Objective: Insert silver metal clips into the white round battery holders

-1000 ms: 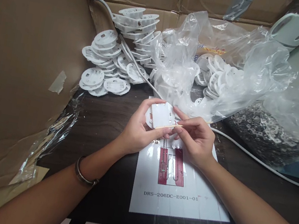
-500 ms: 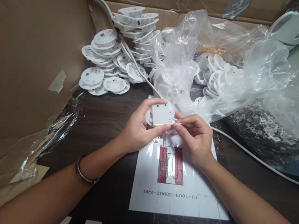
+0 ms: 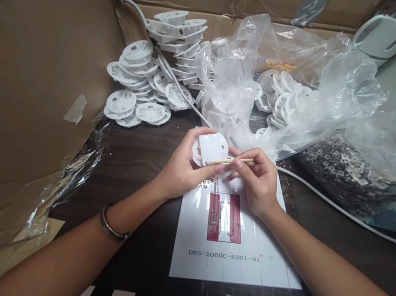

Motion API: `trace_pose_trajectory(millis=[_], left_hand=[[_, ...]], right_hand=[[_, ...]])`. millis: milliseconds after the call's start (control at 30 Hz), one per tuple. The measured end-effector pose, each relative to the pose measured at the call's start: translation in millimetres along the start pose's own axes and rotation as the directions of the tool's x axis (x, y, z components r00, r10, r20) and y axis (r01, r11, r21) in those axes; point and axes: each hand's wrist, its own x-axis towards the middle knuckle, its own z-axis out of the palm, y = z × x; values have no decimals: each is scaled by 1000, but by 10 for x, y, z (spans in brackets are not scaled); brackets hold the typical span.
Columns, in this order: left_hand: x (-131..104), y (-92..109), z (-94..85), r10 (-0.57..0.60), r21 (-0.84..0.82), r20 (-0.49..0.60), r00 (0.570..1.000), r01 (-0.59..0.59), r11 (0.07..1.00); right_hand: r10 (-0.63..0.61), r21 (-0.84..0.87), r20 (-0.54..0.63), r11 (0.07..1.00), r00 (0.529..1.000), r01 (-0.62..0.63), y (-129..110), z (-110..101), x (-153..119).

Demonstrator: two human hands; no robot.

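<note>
A round white plastic piece point(image 3: 213, 146) is held by its edge between the thumb and fingers of my left hand point(image 3: 185, 166). My right hand point(image 3: 261, 179) pinches a thin pale wooden stick point(image 3: 223, 160), whose left end lies over the lower part of the white piece. Below both hands, a printed sheet point(image 3: 237, 272) with a red and white diagram lies on the dark table. Small metal pieces point(image 3: 207, 184) rest on the sheet's upper left, just under my left hand.
Stacks of round white pieces point(image 3: 130, 75) stand at the back left. Behind my hands is a crumpled clear bag point(image 3: 230, 92), with more discs beside it. A bag of small metal parts point(image 3: 347, 169) sits at right. A white cable point(image 3: 328, 191) crosses the table; cardboard point(image 3: 36, 63) walls the left.
The stick has lifted a little along the white piece, and more of it now shows between my right fingers. The white piece has turned slightly in my left hand.
</note>
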Motion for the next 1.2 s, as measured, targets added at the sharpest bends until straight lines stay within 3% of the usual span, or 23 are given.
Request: trace_pose_trajectory(millis=[367,567,700,800,900,1033,1100,1200], left_hand=[[-25,-8,-60,16,82,17,1000,-17,996],[-28,-36,-104,12,60,44,999,-14,998],[-10,-92,-134,59,85,-9,998,-58,995],[6,-101,-150,117,192,-54,992,-104,976],[27,-78,-173,245,418,14,969,-229,879],[49,-37,-192,413,535,206,887,-455,712],[48,-18,-189,424,556,231,876,-476,681],[33,4,-171,375,569,193,907,-415,710]], right_hand=[[-17,-126,-24,992,1000,14,-16,14,-8],[21,-6,-5,1000,1000,-21,3,-13,-12],[3,-8,-85,1000,996,-4,5,10,6],[26,-54,-147,998,989,-35,-4,31,24],[59,-132,-57,989,997,-66,-19,26,23],[107,-181,135,980,985,-82,-33,4,-2],[129,-196,191,976,973,-91,-29,-1,-17],[138,-167,165,980,976,-110,-8,1,-35]])
